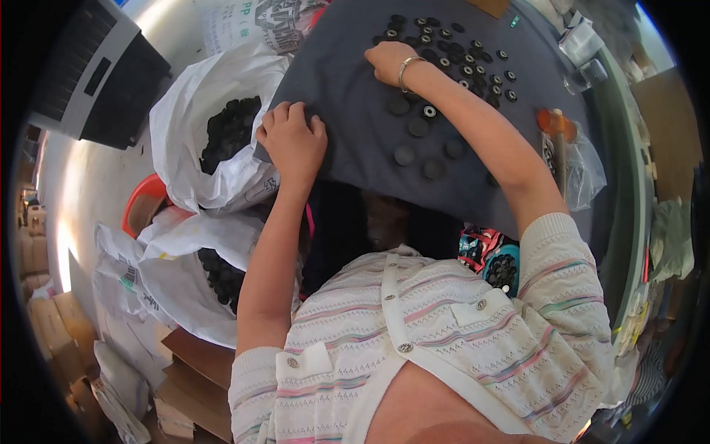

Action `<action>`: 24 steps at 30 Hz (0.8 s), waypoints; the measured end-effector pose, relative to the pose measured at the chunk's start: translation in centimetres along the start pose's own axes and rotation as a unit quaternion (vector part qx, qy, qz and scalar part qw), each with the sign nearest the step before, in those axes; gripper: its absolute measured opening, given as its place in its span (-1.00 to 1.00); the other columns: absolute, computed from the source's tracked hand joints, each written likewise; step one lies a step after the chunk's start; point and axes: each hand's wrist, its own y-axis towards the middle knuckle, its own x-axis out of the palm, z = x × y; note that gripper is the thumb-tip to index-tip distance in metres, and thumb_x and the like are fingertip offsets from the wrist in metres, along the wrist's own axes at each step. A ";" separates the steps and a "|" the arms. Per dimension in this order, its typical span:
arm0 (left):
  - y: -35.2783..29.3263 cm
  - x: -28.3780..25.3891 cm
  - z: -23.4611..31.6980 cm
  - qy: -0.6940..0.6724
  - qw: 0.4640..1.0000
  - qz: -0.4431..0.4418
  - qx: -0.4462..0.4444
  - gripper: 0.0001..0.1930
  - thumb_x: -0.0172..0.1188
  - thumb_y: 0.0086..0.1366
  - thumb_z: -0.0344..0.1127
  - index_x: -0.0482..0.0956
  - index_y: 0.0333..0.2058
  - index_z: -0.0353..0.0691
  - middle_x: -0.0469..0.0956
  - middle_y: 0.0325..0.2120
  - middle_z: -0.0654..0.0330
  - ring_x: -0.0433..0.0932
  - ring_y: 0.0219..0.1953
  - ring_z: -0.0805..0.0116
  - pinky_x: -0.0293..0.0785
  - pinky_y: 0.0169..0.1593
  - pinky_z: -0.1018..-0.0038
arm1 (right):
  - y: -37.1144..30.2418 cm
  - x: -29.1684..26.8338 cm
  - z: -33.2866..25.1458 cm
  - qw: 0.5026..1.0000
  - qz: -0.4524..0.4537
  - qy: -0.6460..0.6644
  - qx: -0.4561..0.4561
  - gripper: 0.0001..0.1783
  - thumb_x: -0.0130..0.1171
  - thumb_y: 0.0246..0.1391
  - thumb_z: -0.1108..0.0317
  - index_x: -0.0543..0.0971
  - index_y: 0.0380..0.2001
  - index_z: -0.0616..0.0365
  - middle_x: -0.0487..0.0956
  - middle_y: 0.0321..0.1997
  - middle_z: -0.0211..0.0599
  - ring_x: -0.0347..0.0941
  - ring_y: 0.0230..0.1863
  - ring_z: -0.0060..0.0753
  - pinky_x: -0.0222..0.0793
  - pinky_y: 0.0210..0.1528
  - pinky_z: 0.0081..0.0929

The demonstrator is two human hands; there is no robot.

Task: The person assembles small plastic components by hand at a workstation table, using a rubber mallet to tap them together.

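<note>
On your far left, a white sack (177, 285) holds dark pieces. Just above and right of it, a second white sack (181, 100) stands open against the tabletop (347, 129), with black pieces (231, 133) inside. Your left hand (293, 140) lies at the cloth-covered edge near that second sack, fingers bent and thumb apart; its underside is hidden, so you cannot tell whether it grips anything.

Further right, your right hand (392, 63) is palm down beside the scattered discs, fingers drawn in; whether it pinches one cannot be told. Larger plain discs (418, 127) lie nearer you, below your right forearm, while small ringed discs (467, 71) crowd beyond it, some loose, some touching. At the far right rests a clear plastic bag (584, 174).

The step in hand looks like handling the discs by hand on the cloth. The next move seems to call for a clean fingertip pick of single discs, keeping your right forearm from nudging those beneath it.
</note>
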 end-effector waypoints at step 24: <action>0.0 -0.1 -0.2 0.011 1.000 -0.004 -0.005 -0.75 0.18 0.04 -0.25 0.59 -0.27 -0.17 0.52 -0.17 0.19 0.40 -0.02 0.13 0.19 0.07 0.15 | -1.4 -1.3 4.4 0.987 0.057 0.086 -0.126 -0.59 0.22 -0.19 0.41 0.56 -0.15 0.19 0.52 -0.25 -0.10 0.47 -0.13 -0.04 0.40 -0.07 -0.24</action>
